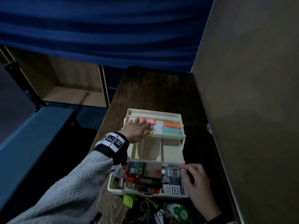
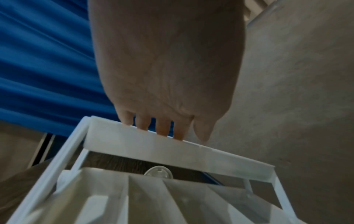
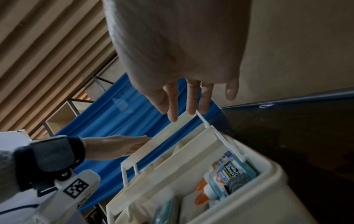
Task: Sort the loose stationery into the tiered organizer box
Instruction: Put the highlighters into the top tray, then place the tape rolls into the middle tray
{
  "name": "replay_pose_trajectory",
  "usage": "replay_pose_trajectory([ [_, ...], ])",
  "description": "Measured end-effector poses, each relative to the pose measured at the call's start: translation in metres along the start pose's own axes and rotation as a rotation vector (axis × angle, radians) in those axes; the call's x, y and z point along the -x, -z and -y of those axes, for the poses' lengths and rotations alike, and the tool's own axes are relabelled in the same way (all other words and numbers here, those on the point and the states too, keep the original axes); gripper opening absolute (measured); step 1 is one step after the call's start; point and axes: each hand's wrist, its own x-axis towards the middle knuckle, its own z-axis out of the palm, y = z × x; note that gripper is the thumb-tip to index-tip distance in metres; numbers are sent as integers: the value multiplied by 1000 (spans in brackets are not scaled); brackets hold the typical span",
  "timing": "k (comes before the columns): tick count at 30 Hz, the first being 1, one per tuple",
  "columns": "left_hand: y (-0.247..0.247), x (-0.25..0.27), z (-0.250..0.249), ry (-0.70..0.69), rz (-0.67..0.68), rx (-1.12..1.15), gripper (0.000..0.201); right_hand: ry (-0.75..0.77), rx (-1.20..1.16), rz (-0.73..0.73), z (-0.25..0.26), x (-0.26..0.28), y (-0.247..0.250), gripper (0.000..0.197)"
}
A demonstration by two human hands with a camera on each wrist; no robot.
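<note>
The cream tiered organizer box (image 1: 111, 183) stands unfolded on the dark wooden table (image 1: 153, 88). My left hand (image 1: 137, 128) lies flat with straight fingers on the left part of the top tray (image 1: 153, 112), over the pastel highlighters (image 1: 171, 125). In the left wrist view the fingertips of that left hand (image 2: 166, 68) reach over the tray wall (image 2: 172, 150). The middle tray (image 1: 169, 149) shows bare compartments. My right hand (image 1: 197, 183) hovers at the right end of the packed bottom box and holds nothing; its relaxed fingers are close to a glue bottle (image 1: 171, 171).
Loose items lie in front of the box: green sticky notes (image 1: 128, 199), rubber bands (image 1: 144, 206), paper clips (image 1: 124, 214), a binder clip (image 1: 159, 215) and a correction tape (image 1: 179, 210). A tall grey panel (image 1: 250, 110) borders the table on the right.
</note>
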Motion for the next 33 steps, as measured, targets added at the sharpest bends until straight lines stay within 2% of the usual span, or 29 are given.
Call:
replay_pose_trajectory([
  [5, 3, 33, -4, 61, -245, 51, 47, -12, -41, -50, -16, 24, 6, 20],
  [9, -28, 94, -21, -117, -612, 360, 28, -59, -54, -103, -32, 47, 8, 20],
  [11, -56, 131, -34, -160, -690, 438, 18, -102, -41, -100, -40, 59, 6, 20],
  [14, -103, 173, -45, -175, -579, 462, 9, -135, 11, -82, -50, 77, -2, 20],
  [17, -145, 198, -42, -174, -331, 373, 12, -164, 46, -21, -57, 97, -13, 20],
  [20, -175, 216, -28, -106, -113, 300, 18, -197, 116, 50, -65, 118, -24, 18],
  [26, -192, 240, -4, 67, -84, 349, 15, -385, 138, 46, -79, 148, -23, 19],
  [30, -193, 246, 0, 76, -77, 381, 14, -357, 237, 207, -73, 159, -29, 15],
  [33, -194, 246, -1, 76, -59, 381, 16, -302, 285, 203, -66, 167, -43, 9],
])
